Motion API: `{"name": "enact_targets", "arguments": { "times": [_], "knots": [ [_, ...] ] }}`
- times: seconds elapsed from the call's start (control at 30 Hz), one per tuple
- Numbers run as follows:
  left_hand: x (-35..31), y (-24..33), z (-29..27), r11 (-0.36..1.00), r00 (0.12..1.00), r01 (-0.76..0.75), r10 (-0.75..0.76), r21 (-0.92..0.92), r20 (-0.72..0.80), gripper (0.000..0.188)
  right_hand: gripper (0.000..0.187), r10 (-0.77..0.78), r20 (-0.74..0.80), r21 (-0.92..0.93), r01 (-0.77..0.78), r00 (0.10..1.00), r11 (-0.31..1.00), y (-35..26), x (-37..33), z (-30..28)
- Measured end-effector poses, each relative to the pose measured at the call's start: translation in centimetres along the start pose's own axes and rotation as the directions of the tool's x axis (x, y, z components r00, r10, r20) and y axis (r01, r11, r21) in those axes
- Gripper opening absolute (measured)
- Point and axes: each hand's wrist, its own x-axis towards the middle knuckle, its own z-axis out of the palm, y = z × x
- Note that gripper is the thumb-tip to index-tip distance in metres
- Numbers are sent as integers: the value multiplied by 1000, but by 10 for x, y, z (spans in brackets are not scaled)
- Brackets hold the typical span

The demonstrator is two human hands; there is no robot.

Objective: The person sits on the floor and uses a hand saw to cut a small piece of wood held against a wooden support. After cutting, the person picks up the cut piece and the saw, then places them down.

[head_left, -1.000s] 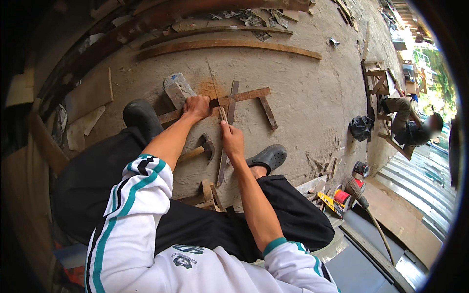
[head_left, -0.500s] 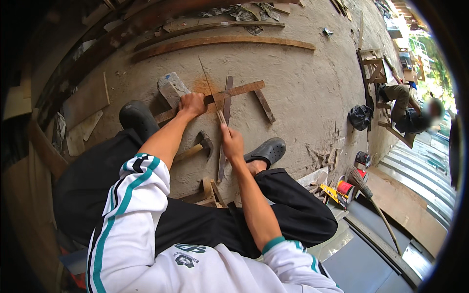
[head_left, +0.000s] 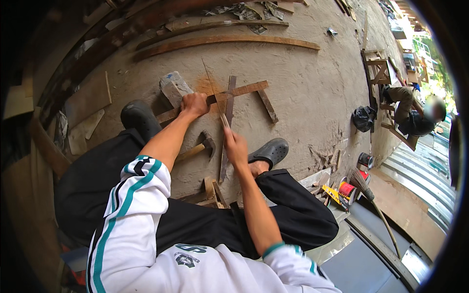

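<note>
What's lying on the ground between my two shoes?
In the head view, a hammer lies between the left shoe and right shoe, beside a thin wood strip.

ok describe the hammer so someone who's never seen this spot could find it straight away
Start at the person's two dark clogs on the concrete floor. Between them, just below the left hand, lies the hammer. Unlike the flat wooden strips around it, it has a dark metal head on a pale round handle.

left hand (head_left: 194, 104) covers wooden strip (head_left: 234, 93) | right hand (head_left: 236, 146) contents probably unclear
</note>
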Motion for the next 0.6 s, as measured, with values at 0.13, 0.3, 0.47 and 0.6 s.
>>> {"name": "enact_targets", "arguments": {
  "times": [0.13,0.3,0.47,0.6],
  "knots": [
    [7,-12,22,999,999,51,-51,4,16,26,53,-53,-4,66,53,999,996,-5,9,8],
    [4,-23,17,997,996,80,-80,14,35,27,46,75,13,44,-75,997,996,4,-138,-36],
    [3,-15,8,996,996,86,-86,4,34,30,53,-31,-11,-2,31,999,1000,11,-57,-15],
    [5,-1,2,999,998,54,-54,10,37,31,55,-11,-23,-33,11,1000,999,-22,25,14]
  ]
}}
